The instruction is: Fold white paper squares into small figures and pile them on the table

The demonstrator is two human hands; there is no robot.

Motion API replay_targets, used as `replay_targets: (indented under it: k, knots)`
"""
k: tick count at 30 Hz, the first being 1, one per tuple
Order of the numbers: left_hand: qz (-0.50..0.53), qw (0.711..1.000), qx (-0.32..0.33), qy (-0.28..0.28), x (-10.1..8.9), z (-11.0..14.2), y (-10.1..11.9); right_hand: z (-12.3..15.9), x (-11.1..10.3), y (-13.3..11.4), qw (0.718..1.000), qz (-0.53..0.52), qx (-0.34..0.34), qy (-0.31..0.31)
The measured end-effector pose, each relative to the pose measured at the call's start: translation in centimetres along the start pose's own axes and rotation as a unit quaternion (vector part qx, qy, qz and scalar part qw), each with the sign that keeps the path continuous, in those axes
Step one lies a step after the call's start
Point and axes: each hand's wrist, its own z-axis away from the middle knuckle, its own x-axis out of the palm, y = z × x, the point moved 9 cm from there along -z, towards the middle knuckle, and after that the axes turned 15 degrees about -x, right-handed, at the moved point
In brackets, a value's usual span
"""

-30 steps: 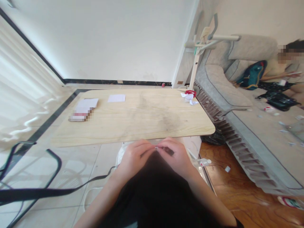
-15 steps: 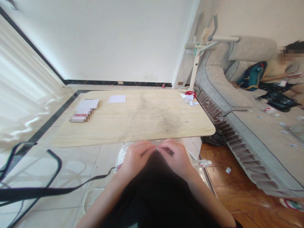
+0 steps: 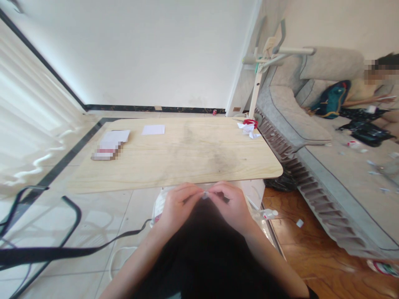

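Note:
Both hands meet just in front of the near edge of the wooden table [image 3: 174, 158], close to my body. My left hand [image 3: 183, 204] pinches one side of a small whitish piece of paper [image 3: 205, 195] between thumb and fingertips. From the other side my right hand [image 3: 230, 203] pinches the same piece. Fingers cover most of the paper, so its full shape is hidden. On the table's far right corner lie white folded papers [image 3: 248, 130] beside red-handled scissors [image 3: 251, 123]. A flat white sheet [image 3: 153, 129] lies at the far left.
A stack with white paper on top [image 3: 114, 137] lies at the table's left. To the right stands a grey sofa [image 3: 314, 124] with a person [image 3: 358, 93] seated on it. A black strap [image 3: 102, 245] and a metal frame [image 3: 73, 211] are at lower left.
The fingertips have parted slightly, and more of the whitish paper shows between them. Everything on the table has stayed in place.

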Motion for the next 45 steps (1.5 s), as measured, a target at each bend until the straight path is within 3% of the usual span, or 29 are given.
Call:
replay_targets:
  k: [14, 23, 35, 45]
  knots:
    - [0.05, 0.996, -0.069, 0.011, -0.3, 0.0, -0.5, 0.1, -0.5, 0.2, 0.999, -0.013, 0.005, 0.039]
    - [0.091, 0.994, -0.063, 0.02, -0.7, 0.0, -0.7, 0.4, -1.1, 0.2, 0.996, -0.037, -0.012, 0.077]
    - [0.18, 0.973, -0.141, 0.029, -0.5, 0.2, -1.9, 1.0, -1.1, 1.1, 0.989, -0.097, -0.004, 0.108]
    - [0.216, 0.963, -0.155, 0.043, -0.6, 0.3, -2.2, 1.2, -1.1, 1.0, 0.987, -0.105, -0.006, 0.119]
